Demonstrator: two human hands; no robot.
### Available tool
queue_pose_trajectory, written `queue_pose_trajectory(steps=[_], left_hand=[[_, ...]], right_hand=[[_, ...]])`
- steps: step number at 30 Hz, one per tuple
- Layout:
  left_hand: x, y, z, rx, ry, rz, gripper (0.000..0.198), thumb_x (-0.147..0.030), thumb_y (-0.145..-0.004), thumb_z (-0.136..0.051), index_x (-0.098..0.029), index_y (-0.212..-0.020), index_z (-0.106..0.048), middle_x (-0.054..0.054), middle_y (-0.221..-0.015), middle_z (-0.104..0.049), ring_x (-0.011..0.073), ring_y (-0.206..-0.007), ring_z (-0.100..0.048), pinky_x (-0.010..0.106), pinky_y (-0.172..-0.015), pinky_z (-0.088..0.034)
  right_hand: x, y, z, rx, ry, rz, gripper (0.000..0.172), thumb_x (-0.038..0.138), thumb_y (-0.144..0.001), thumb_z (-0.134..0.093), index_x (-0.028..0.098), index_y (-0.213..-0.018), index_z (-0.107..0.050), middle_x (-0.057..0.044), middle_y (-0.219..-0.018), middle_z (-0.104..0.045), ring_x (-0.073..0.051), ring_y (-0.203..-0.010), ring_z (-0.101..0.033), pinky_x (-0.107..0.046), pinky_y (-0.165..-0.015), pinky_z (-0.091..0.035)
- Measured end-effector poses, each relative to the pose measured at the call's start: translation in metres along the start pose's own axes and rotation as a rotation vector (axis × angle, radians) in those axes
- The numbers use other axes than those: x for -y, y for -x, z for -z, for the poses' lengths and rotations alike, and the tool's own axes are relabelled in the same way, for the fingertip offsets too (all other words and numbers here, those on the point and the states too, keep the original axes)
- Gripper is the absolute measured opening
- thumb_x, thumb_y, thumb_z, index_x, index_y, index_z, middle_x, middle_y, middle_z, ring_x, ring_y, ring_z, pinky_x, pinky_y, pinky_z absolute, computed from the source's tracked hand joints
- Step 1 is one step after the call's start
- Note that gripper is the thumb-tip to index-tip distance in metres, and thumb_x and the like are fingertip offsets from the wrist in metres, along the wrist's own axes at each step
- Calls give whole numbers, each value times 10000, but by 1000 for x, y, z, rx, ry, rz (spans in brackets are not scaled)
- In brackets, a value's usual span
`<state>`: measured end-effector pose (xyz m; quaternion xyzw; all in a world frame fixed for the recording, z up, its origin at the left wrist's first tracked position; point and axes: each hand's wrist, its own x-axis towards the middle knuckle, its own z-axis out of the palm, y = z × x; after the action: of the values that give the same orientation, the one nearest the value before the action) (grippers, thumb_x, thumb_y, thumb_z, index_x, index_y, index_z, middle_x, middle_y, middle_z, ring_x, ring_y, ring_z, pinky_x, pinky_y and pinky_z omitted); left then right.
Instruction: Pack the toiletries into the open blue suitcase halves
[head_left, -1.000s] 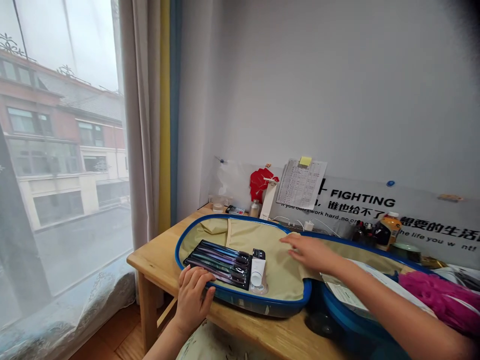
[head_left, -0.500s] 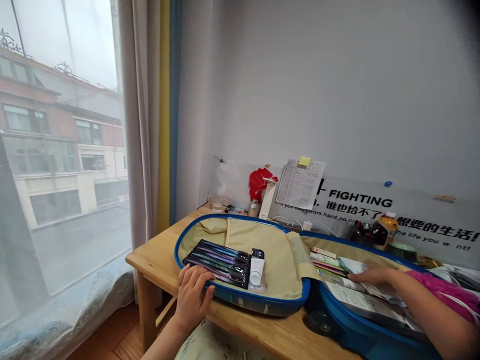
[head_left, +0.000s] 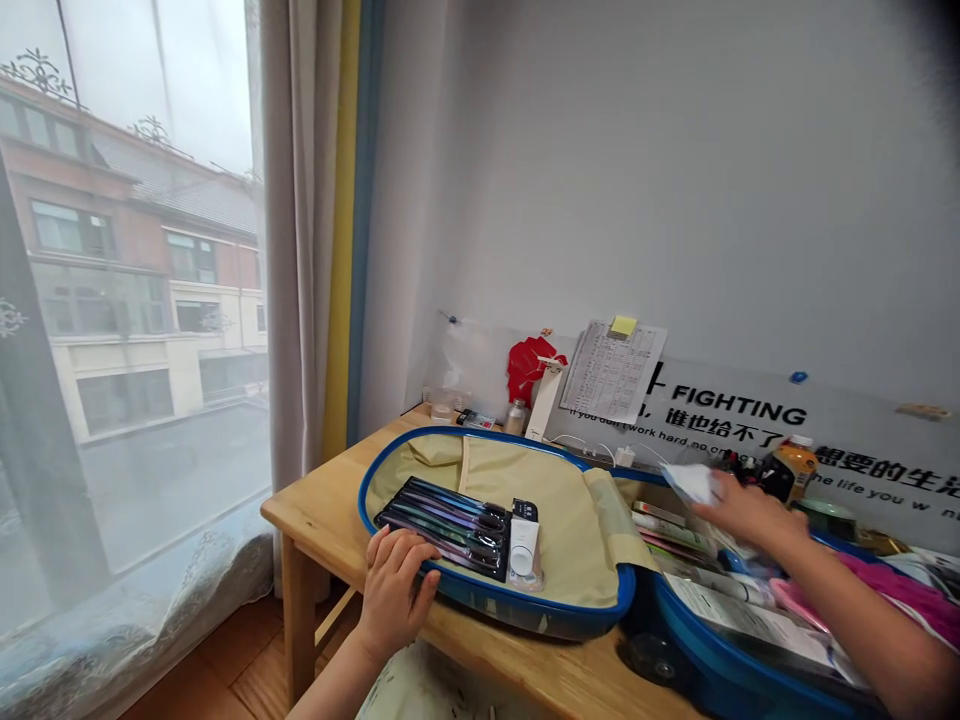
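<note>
A blue suitcase lies spread out on the wooden table, its two halves lined in beige. My left hand has its fingers hooked over the front rim of the left half, thumb outside. Just beyond the fingers is a flat pack of slim dark sticks that look like toothbrushes. A white tube with a round cap lies beside the pack. Above the right half, my right hand pinches a small white and pale-blue packet; its print is too blurred to read.
The right half holds small boxes, tubes and a white printed packet, with magenta cloth at the right. Behind stand an orange-labelled bottle, a small jar and a white charger. A curtained window is on the left.
My right hand has lifted from among the things in the right half, bringing the packet up toward the back rim. The left hand stays on the rim; the view has shifted slightly.
</note>
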<state>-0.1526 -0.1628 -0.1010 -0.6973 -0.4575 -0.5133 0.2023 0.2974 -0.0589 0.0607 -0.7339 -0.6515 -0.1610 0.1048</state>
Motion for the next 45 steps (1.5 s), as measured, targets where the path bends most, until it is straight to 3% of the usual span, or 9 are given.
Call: queue_pose_trajectory(steps=[2, 5, 13, 17, 22, 27, 34, 38, 45], left_hand=[[0, 0, 0, 2, 1, -3, 214, -296, -912, -380, -235, -892, -584, 22, -845, -643, 197, -883, -558, 400, -962, -295], [1, 1, 0, 13, 0, 9, 222, -308, -912, -379, -240, -888, -589, 23, -846, -644, 197, -883, -556, 398, -966, -295], [2, 7, -5, 21, 25, 50, 226, -307, -902, -381, -239, -891, -596, 32, -853, -640, 197, -898, -544, 413, -993, -276], [0, 6, -5, 4, 37, 57, 236, -305, -906, -369, -244, -878, -595, 28, -839, -634, 197, -891, -543, 406, -994, -271], [-5, 3, -6, -30, 71, 75, 249, -295, -913, -355, -248, -864, -595, 17, -825, -634, 193, -891, -544, 398, -998, -257], [-4, 3, -6, -15, 39, 74, 267, -307, -922, -343, -246, -861, -595, 27, -827, -636, 206, -920, -541, 413, -1009, -254], [3, 6, -3, 7, -8, 1, 227, -283, -909, -374, -237, -880, -595, 23, -847, -649, 198, -919, -549, 397, -994, -269], [6, 6, -2, 19, -24, -24, 196, -273, -903, -395, -235, -884, -586, 17, -846, -654, 196, -903, -556, 400, -994, -272], [8, 6, -2, 24, -30, -45, 185, -275, -901, -402, -236, -909, -582, 22, -863, -659, 205, -912, -563, 411, -988, -277]], right_hand=[[37, -9, 13, 31, -21, 93, 687, 453, -770, -476, 9, -1293, -445, -352, -1131, -588, -388, -979, -643, -485, -800, -477], [108, -9, 18, 94, -92, 371, 732, 459, -748, -551, 123, -1371, -366, -201, -1371, -487, -281, -1226, -512, -364, -983, -404], [284, 1, -3, 168, -177, 818, 631, 398, -650, -700, 188, -1208, -494, -126, -1242, -567, -282, -1142, -519, -383, -984, -371], [330, -8, -15, 147, -203, 864, 581, 388, -693, -699, 181, -1193, -487, -143, -1295, -519, -296, -1203, -459, -404, -1017, -332], [352, -6, -43, 211, -235, 869, 526, 473, -747, -668, 178, -1158, -524, -146, -1456, -385, -302, -1317, -368, -446, -1079, -274], [352, 0, -53, 277, -284, 868, 438, 466, -901, -438, 169, -1208, -535, -144, -1498, -346, -284, -1387, -298, -499, -1109, -241], [312, -14, -26, 209, -358, 854, 468, 464, -865, -504, 220, -1262, -547, -95, -1476, -398, -243, -1355, -363, -414, -1110, -284], [243, -38, -9, 133, -352, 733, 304, 340, -881, -473, 221, -1102, -645, -73, -1269, -597, -196, -1187, -522, -343, -1027, -369], [78, -52, -7, 135, -190, 308, 349, 347, -890, -403, 208, -771, -701, -81, -915, -703, -195, -819, -624, -282, -701, -429]])
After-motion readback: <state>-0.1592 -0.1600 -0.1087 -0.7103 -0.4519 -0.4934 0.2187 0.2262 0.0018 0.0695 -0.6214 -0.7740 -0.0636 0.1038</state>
